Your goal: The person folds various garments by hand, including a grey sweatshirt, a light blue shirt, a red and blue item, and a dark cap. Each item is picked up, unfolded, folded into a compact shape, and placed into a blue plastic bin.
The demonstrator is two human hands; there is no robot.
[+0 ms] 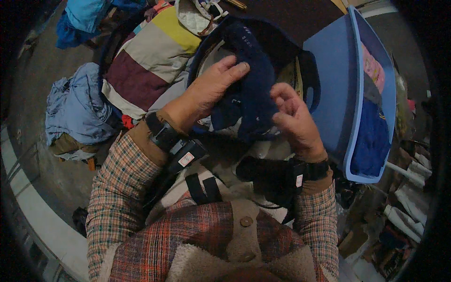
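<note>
A folded navy garment (257, 81) with small pale lettering lies across a dark blue container (225, 26) in front of me. My left hand (215, 83) is over its left side, thumb and fingertips against the navy cloth; whether they pinch it cannot be made out. To the right of the garment is my right hand (296, 118), fingers curled but apart, with nothing visible between them. Pale and dark cloth shows beneath the garment. A dark handle (312, 83) stands at the container's right side, beyond my right hand.
A light blue plastic bin (331, 84) holding folded clothes stands on the right. Patchwork cloth (155, 49) in white, yellow and maroon fills a dark-rimmed container on the left. Light blue clothing (81, 105) is heaped farther left, with brighter blue cloth (84, 17) behind.
</note>
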